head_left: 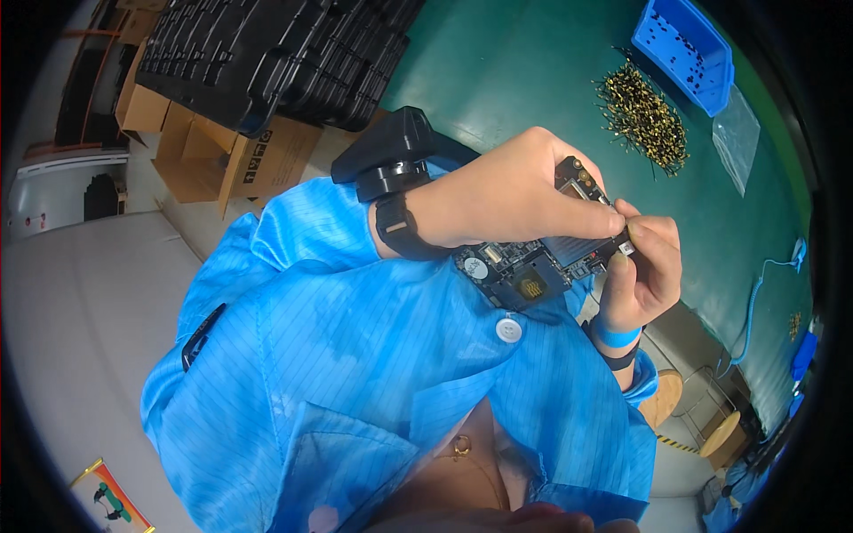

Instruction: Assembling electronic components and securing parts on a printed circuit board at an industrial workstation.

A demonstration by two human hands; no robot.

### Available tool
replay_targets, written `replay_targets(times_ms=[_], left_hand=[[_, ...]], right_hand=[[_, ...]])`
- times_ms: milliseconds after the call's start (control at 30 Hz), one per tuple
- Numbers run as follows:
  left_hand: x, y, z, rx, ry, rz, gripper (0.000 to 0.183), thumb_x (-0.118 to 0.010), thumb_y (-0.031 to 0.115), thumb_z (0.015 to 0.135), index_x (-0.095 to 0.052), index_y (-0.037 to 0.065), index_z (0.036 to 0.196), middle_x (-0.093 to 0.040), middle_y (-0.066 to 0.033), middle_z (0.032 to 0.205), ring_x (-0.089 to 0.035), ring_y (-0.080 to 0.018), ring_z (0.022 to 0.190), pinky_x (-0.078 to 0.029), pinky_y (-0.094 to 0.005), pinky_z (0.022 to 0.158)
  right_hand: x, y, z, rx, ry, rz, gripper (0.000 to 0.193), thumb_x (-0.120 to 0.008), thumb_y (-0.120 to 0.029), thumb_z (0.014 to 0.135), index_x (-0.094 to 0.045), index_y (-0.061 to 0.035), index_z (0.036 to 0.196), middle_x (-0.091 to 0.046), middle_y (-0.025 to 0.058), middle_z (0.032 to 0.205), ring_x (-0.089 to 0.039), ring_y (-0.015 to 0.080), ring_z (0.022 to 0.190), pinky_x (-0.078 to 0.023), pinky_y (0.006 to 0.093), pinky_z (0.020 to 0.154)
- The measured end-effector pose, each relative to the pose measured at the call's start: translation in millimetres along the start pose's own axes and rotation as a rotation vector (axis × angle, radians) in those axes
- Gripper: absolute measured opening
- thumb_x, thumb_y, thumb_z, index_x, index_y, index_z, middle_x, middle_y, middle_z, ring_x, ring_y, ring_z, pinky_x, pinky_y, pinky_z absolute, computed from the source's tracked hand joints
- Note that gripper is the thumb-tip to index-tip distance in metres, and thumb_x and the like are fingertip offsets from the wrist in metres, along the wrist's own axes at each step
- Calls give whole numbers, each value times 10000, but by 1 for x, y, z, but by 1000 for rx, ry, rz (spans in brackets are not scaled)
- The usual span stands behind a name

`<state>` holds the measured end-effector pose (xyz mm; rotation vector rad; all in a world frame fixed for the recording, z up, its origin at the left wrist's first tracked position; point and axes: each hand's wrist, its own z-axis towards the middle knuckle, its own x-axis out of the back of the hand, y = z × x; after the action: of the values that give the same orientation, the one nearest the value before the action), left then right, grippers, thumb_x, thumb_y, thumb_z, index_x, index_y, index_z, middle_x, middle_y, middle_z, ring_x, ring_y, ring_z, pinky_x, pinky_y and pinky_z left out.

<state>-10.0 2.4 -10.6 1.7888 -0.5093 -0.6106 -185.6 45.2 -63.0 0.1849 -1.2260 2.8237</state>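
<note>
My left hand [506, 195] grips a dark circuit board [533, 266] from above, held close to my chest over the blue coat. A black device is strapped to that wrist [395, 155]. My right hand [644, 266] comes from the right and pinches a small silver-and-black part [625, 247] against the board's right edge. A blue band and a black strap circle my right wrist [617, 342].
A green table surface [515, 71] lies beyond the hands. On it are a pile of small gold pins [644, 115], a blue bin [684, 49], a clear plastic bag [736, 142] and a blue coiled cord [755, 293]. Black trays [267, 53] are stacked over cardboard boxes [231, 151] at left.
</note>
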Motion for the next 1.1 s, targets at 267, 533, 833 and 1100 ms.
replay_targets(times_ms=[267,533,833,1100], left_hand=[[1,-3,2,-35,3,6,159,-649,141,751,-617,-2,813,-608,-32,739,-541,-58,690,-424,-194,598],[1,-2,1,-23,12,-1,142,-650,117,745,-607,-6,803,-608,-32,732,-550,-58,688,-437,-191,600],[0,-2,1,-22,5,64,150,-647,102,737,-600,-12,822,-620,-50,754,-571,-72,711,-456,-199,616],[-3,0,-1,-188,20,82,197,-644,116,726,-627,1,885,-633,-61,799,-573,-94,756,-456,-220,671]], right_hand=[[-12,-8,-8,-238,190,229,309,-634,-41,729,-469,41,978,-559,155,863,-558,225,782,-437,400,835],[-7,-4,-4,-98,93,70,241,-624,-19,716,-501,30,917,-564,158,792,-552,224,741,-458,406,801],[1,-11,4,126,-21,-328,244,-616,21,665,-531,1,893,-574,147,756,-575,240,697,-480,449,762],[-6,-9,-4,-33,116,-169,217,-598,-34,715,-534,0,920,-576,131,831,-551,200,736,-464,380,749]])
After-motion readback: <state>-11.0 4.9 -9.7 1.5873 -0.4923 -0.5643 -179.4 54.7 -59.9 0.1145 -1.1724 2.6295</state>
